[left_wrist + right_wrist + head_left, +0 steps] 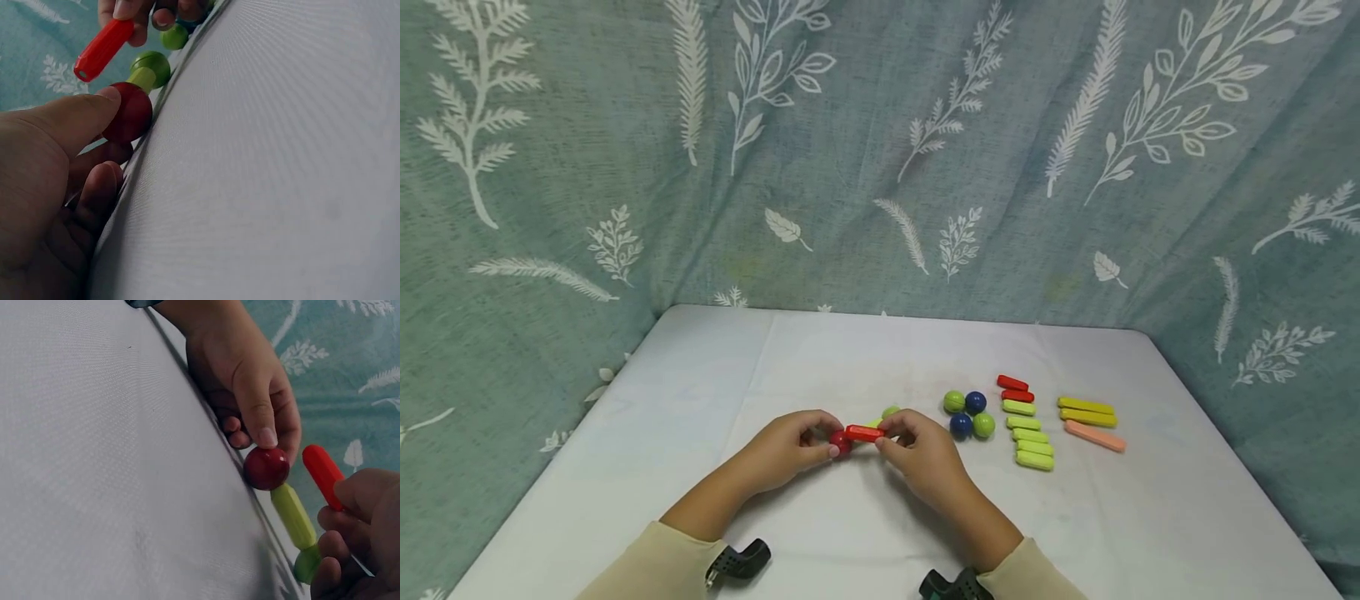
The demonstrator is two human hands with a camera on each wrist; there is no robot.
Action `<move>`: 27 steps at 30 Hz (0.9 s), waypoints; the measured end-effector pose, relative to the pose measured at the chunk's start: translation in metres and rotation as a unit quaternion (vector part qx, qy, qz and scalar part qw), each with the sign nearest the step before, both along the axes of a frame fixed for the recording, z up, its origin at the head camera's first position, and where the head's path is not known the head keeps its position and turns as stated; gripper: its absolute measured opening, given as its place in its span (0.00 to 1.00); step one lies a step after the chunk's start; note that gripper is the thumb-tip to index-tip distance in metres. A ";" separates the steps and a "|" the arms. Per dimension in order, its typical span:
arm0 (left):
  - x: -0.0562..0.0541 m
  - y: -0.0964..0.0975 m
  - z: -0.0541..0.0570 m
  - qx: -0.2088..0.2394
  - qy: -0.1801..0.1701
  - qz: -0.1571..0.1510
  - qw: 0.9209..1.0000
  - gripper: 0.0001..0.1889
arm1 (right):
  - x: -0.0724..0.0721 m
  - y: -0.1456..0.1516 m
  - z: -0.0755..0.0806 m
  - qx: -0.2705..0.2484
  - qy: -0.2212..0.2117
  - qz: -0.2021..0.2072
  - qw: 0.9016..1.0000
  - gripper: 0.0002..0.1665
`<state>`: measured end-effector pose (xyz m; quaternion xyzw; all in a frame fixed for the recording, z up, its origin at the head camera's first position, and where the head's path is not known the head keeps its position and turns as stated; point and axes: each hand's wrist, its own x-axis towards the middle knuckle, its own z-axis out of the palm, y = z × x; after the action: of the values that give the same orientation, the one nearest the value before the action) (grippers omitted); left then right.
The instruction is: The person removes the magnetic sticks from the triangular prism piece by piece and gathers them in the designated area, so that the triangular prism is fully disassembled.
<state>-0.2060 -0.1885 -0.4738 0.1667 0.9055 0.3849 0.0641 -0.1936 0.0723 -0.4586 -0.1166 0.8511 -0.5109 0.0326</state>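
Observation:
Thumb and fingers of my left hand (pixel 784 452) pinch a glossy red ball (pixel 266 469). From that ball a yellow-green stick (pixel 294 515) runs to a green ball (pixel 154 67) at its far end, the three forming one line. My right hand (pixel 927 460) pinches a short red stick (pixel 104 51) by one end. The stick's other end, with a small hole in its tip, points toward the red ball and stands slightly apart from it in the right wrist view. In the head view, the hands and red stick partly cover the green ball and yellow-green stick.
Two green and two blue balls (pixel 975 402) sit grouped right of my right hand. Beyond them lie two red sticks (pixel 1013 382), several yellow-green sticks (pixel 1024 423), two yellow sticks (pixel 1087 411) and an orange stick (pixel 1094 436). A patterned curtain (pixel 850 167) surrounds the white table (pixel 700 375).

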 end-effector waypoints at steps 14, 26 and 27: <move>0.000 -0.004 -0.002 0.019 -0.025 -0.004 1.000 0.14 | -0.012 0.019 0.013 0.003 -0.022 -0.052 0.998 0.09; 0.000 -0.003 -0.003 0.016 -0.022 -0.002 1.000 0.14 | -0.036 0.080 0.035 0.020 -0.039 -0.143 0.989 0.11; 0.000 -0.003 -0.003 0.014 -0.022 0.000 1.000 0.14 | -0.039 0.087 0.036 0.033 -0.038 -0.144 0.988 0.11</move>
<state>-0.2057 -0.1916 -0.4765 0.1588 0.8986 0.4008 0.0817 -0.2330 0.1589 -0.4222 0.0276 0.8733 -0.4863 -0.0052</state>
